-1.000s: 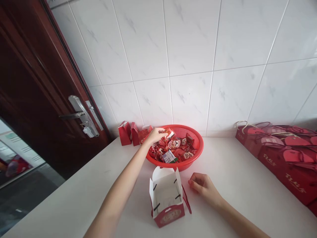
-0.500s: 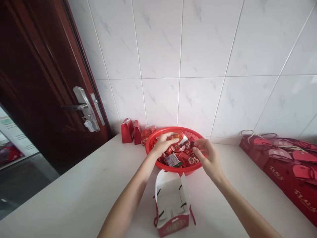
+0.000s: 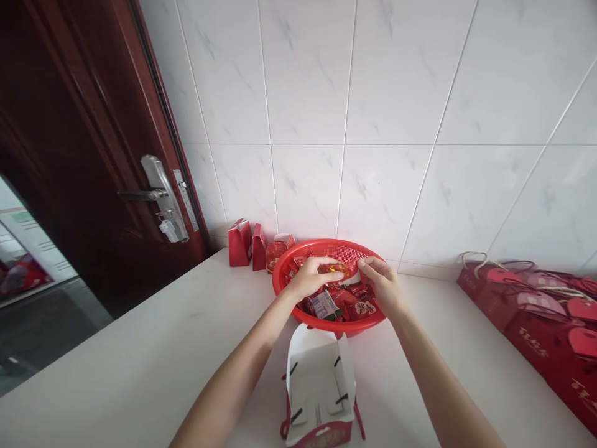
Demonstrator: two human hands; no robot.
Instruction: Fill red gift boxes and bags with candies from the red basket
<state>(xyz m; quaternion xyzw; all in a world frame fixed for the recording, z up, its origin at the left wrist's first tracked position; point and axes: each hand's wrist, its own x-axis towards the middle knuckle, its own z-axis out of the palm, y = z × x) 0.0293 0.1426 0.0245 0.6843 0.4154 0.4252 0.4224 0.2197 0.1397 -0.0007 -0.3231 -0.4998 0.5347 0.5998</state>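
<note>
Nearest: open gift box (image 3: pixel 318 379) on the white tabletop (image 3: pixel 186 348), red outside, white inside, black cord ends showing within. Just beyond it, red plastic basket (image 3: pixel 345 326) heaped with wrapped packets (image 3: pixel 365 308). Left hand (image 3: pixel 308 278) over basket, thumb and fingers narrowed on a red-and-gold packet (image 3: pixel 336 270). Right hand (image 3: pixel 385 283) at basket's right side, fingertips pinched near that packet; cannot tell whether they hold anything. Farther left, small red cartons (image 3: pixel 240 244) near the tiled wall (image 3: pixel 303 93).

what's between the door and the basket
Small red boxes stand on the white table between the door and the basket, as the head view shows.
</note>
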